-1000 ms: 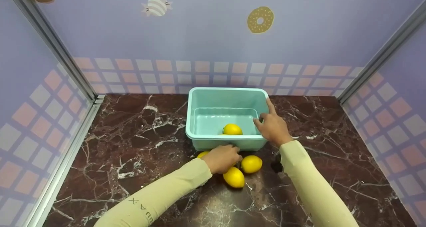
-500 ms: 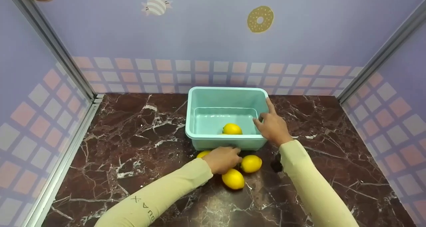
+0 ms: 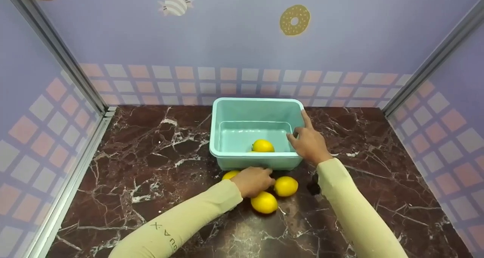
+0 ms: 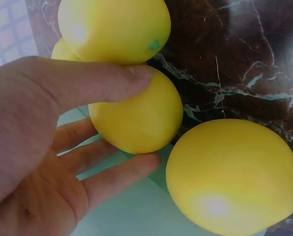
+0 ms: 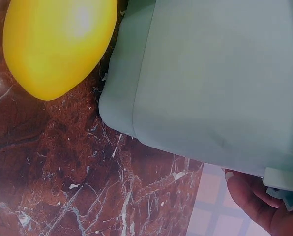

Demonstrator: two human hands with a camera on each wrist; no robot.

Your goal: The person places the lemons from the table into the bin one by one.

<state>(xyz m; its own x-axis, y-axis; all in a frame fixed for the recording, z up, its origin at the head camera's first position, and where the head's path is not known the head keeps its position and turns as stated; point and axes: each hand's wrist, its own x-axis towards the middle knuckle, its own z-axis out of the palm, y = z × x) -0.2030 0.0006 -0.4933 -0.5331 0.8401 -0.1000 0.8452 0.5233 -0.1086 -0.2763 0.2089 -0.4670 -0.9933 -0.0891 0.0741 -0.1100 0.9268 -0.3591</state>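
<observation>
My left hand (image 3: 252,181) is down on the table just in front of a pale green plastic bin (image 3: 257,155). It holds a lemon (image 4: 141,118), thumb on top and fingers beneath; the head view hides this lemon behind the hand. Around that hand lie a lemon (image 3: 286,186) to the right, another lemon (image 3: 264,202) nearer me, and a partly covered lemon (image 3: 230,174) to the left. Inside the bin, near its front wall, a lemon (image 3: 263,146) shows. My right hand (image 3: 312,142) grips the bin's right rim, thumb inside, index finger stretched along the edge.
The table (image 3: 159,167) has a dark red, white-veined marble look. Behind the bin rises a purple wall (image 3: 234,31) with printed squares and sweets, and more panels enclose both sides. A small dark object (image 3: 313,188) sits beside the right sleeve.
The lemon nearest me has turned slightly and shifted a touch left. Both hands keep their places, the left at the lemons and the right on the bin's rim.
</observation>
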